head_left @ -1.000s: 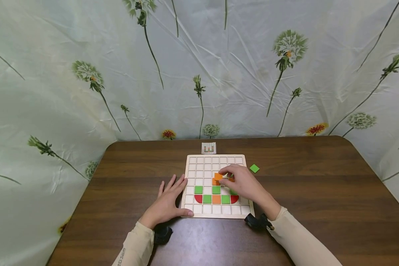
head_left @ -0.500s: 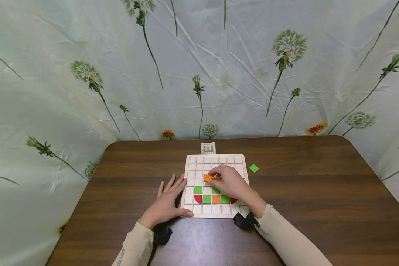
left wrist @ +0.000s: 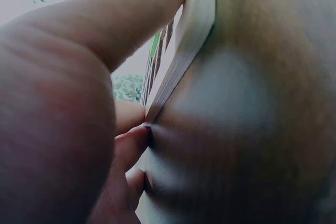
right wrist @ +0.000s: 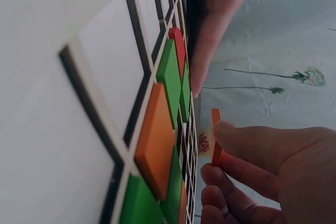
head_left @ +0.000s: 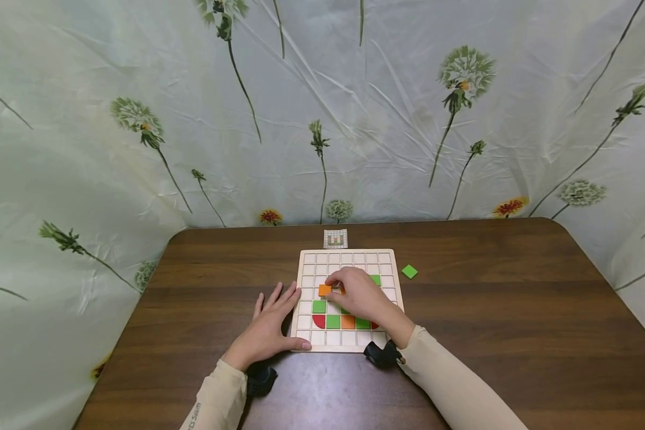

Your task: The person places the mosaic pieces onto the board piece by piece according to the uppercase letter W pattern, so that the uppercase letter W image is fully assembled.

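My right hand (head_left: 359, 294) pinches an orange square tile (head_left: 325, 290) between thumb and fingers. In the right wrist view this tile (right wrist: 216, 137) is seen edge-on, apart from the board's surface. Below it lies a pale grid board (head_left: 319, 338) with a raised frame. Green tiles (head_left: 319, 306), an orange tile (head_left: 347, 322) and a red rounded tile (head_left: 319, 321) sit in its cells; the right hand covers some others. At the board's left edge rests my left hand (head_left: 267, 330), fingers spread, thumb on the near corner. The left wrist view shows its thumb (left wrist: 142, 11) along the frame.
A loose green tile (head_left: 409, 272) lies on the brown wooden table (head_left: 489, 298), right of the board. Behind the board is a small card (head_left: 335, 239) printed with a grid pattern. A flowered cloth (head_left: 387, 119) hangs beyond the table's far edge.
My right hand has carried the orange tile leftward across the board, uncovering a green tile toward the upper right. The left hand has stayed at the board's edge.
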